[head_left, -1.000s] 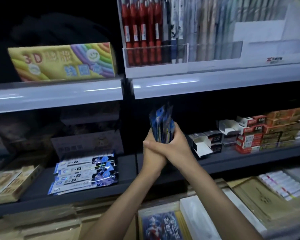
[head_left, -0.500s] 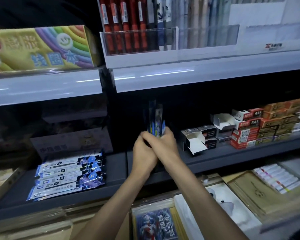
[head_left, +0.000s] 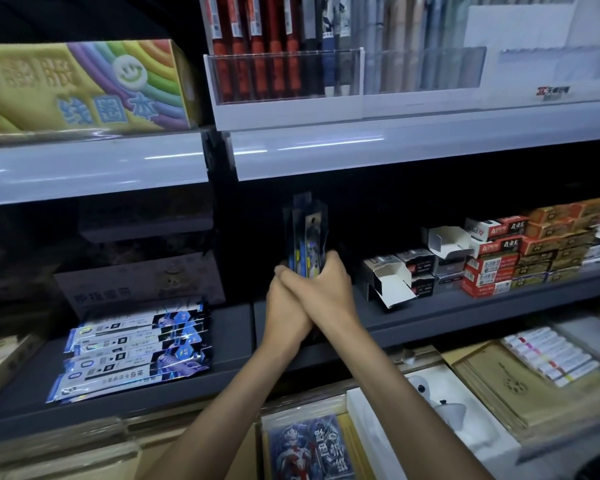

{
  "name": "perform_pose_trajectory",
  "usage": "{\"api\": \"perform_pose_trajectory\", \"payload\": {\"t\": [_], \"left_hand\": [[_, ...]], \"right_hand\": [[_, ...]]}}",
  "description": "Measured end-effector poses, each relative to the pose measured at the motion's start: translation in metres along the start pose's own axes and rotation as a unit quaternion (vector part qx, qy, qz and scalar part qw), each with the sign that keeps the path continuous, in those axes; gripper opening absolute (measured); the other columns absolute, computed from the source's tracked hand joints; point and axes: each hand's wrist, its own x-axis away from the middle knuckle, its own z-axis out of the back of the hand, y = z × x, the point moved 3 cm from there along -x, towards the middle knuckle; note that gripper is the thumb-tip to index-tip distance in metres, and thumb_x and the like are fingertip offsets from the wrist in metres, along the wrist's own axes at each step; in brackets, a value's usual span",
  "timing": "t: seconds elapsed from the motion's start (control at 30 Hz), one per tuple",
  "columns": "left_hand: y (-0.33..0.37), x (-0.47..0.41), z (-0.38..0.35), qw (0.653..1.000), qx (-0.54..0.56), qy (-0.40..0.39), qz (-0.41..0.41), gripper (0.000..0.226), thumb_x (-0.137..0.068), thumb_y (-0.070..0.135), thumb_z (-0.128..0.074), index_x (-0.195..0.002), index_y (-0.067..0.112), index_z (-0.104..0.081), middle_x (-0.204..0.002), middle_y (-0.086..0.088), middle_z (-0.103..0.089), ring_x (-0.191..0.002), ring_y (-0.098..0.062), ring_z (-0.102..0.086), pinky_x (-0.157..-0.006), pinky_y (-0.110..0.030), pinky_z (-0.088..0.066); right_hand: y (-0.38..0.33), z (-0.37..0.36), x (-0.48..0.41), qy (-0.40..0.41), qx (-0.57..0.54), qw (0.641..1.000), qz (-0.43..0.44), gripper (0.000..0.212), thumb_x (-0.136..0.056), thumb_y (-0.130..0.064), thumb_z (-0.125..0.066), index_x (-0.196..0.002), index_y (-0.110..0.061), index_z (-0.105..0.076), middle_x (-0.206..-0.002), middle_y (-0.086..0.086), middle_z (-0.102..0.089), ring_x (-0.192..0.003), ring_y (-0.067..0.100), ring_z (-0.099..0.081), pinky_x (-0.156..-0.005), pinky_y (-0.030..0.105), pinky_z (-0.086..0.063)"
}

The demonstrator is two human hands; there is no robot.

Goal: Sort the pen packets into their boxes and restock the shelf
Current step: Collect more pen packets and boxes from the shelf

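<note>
While both hands meet in front of it, the dark middle shelf (head_left: 430,317) runs the full width of the view, split into a left and a right section by a seam just left of the hands. Above it the pale upper shelf (head_left: 395,147) carries a colourful box (head_left: 84,88) at its left end and a clear-fronted pen rack (head_left: 284,77) filled with upright red and dark pens further right. On the right end of the middle shelf sits a stack of red and orange boxes (head_left: 534,251), piled several high and reaching the right edge of the view. On the left section, toward its front edge, a spread of flat pen packets (head_left: 136,351) lies overlapping, white label ends to the left and blue printed ends to the right. Just left of the box stack, an open white carton (head_left: 392,282) stands near the front edge with its flap turned out. The left hand (head_left: 284,306) and the right hand (head_left: 329,289) are pressed together over the left end of the right section. The right one laps over the left, and the fingers of both are curled tightly round the lower part of a bundle of pen packets (head_left: 307,237). The bundle stands upright, its dark top ends rising clear above the knuckles into the shadow beneath the upper shelf. Its bottom end is hidden by the hands, so whether it touches the shelf cannot be told.
</note>
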Motion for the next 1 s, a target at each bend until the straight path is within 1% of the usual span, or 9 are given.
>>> {"api": "perform_pose_trajectory", "payload": {"t": [0.07, 0.13, 0.23, 0.37, 0.47, 0.6, 0.77, 0.9, 1.0], "left_hand": [[0.005, -0.003, 0.003, 0.999, 0.027, 0.011, -0.015, 0.018, -0.095, 0.003, -0.064, -0.088, 0.019, -0.069, -0.081, 0.005, -0.072, -0.073, 0.003, -0.067, -0.063, -0.016, -0.053], [0.001, -0.003, 0.003, 1.000, 0.024, 0.008, -0.016, 0.017, -0.095, 0.005, -0.065, -0.092, 0.021, -0.070, -0.086, 0.003, -0.075, -0.079, -0.004, -0.070, -0.069, -0.023, -0.058], [-0.007, 0.001, -0.001, 1.000, -0.009, -0.019, 0.007, 0.018, -0.095, 0.003, -0.063, -0.092, 0.019, -0.070, -0.087, 0.003, -0.074, -0.078, -0.004, -0.067, -0.070, -0.027, -0.057], [-0.005, -0.004, -0.001, 0.999, 0.022, -0.009, 0.026, 0.011, -0.098, -0.003, -0.060, -0.106, -0.001, -0.067, -0.088, -0.001, -0.071, -0.073, 0.003, -0.065, -0.065, -0.015, -0.052], [-0.013, -0.001, -0.007, 0.998, 0.005, -0.037, 0.050, 0.010, -0.095, 0.004, -0.065, -0.102, 0.006, -0.071, -0.090, 0.001, -0.074, -0.081, -0.005, -0.067, -0.068, -0.019, -0.055], [-0.008, -0.001, -0.009, 0.997, 0.024, -0.026, 0.068, 0.009, -0.091, 0.015, -0.067, -0.094, 0.016, -0.075, -0.088, 0.002, -0.076, -0.084, -0.010, -0.071, -0.075, -0.033, -0.060], [-0.011, 0.008, -0.010, 0.997, -0.031, -0.057, 0.053, 0.012, -0.086, 0.032, -0.060, -0.085, 0.027, -0.070, -0.084, 0.002, -0.075, -0.081, -0.010, -0.069, -0.078, -0.048, -0.061], [-0.003, 0.008, -0.010, 0.996, 0.017, -0.055, 0.069, 0.018, -0.079, 0.042, -0.056, -0.082, 0.033, -0.072, -0.085, 0.004, -0.072, -0.085, -0.016, -0.068, -0.081, -0.042, -0.057], [-0.008, 0.010, -0.008, 0.996, -0.012, -0.046, 0.072, 0.013, -0.086, 0.033, -0.059, -0.086, 0.030, -0.071, -0.085, 0.004, -0.076, -0.084, -0.011, -0.072, -0.082, -0.045, -0.061]], "right_hand": [[-0.005, 0.000, -0.002, -0.010, -0.014, 1.000, 0.020, 0.043, -0.076, -0.039, -0.087, -0.097, -0.019, -0.056, -0.095, -0.004, -0.066, -0.086, 0.008, -0.066, -0.064, 0.016, -0.050], [0.000, -0.004, -0.004, -0.013, -0.027, 0.999, 0.017, 0.040, -0.075, -0.035, -0.089, -0.095, -0.022, -0.057, -0.097, -0.001, -0.069, -0.088, 0.013, -0.069, -0.067, 0.021, -0.051], [0.013, -0.008, -0.002, -0.004, -0.040, 0.999, 0.006, 0.033, -0.076, -0.029, -0.088, -0.093, -0.021, -0.061, -0.091, -0.001, -0.072, -0.083, 0.014, -0.071, -0.062, 0.015, -0.049], [0.009, -0.004, -0.002, 0.014, -0.043, 0.998, 0.038, 0.031, -0.077, -0.028, -0.085, -0.094, -0.019, -0.060, -0.087, -0.007, -0.071, -0.077, 0.003, -0.069, -0.060, 0.009, -0.049], [0.016, -0.005, 0.000, 0.026, -0.036, 0.999, 0.007, 0.029, -0.077, -0.027, -0.082, -0.093, -0.019, -0.059, -0.087, -0.006, -0.070, -0.081, 0.014, -0.069, -0.063, 0.017, -0.049], [0.011, 0.001, 0.000, 0.046, -0.047, 0.998, 0.024, 0.027, -0.076, -0.028, -0.078, -0.094, -0.019, -0.060, -0.084, -0.006, -0.069, -0.080, 0.012, -0.068, -0.069, 0.027, -0.054], [0.022, -0.004, -0.003, -0.012, -0.054, 0.998, -0.016, 0.017, -0.079, -0.024, -0.080, -0.089, -0.018, -0.066, -0.081, -0.002, -0.073, -0.078, 0.015, -0.071, -0.064, 0.022, -0.052], [0.016, -0.001, -0.007, -0.022, -0.077, 0.997, -0.008, 0.029, -0.075, -0.032, -0.087, -0.094, -0.022, -0.068, -0.085, -0.005, -0.076, -0.080, 0.009, -0.074, -0.070, 0.023, -0.056], [0.022, -0.003, -0.003, -0.036, -0.084, 0.996, -0.003, 0.030, -0.078, -0.027, -0.086, -0.100, -0.020, -0.067, -0.088, -0.003, -0.076, -0.082, 0.009, -0.074, -0.070, 0.020, -0.055]]}}
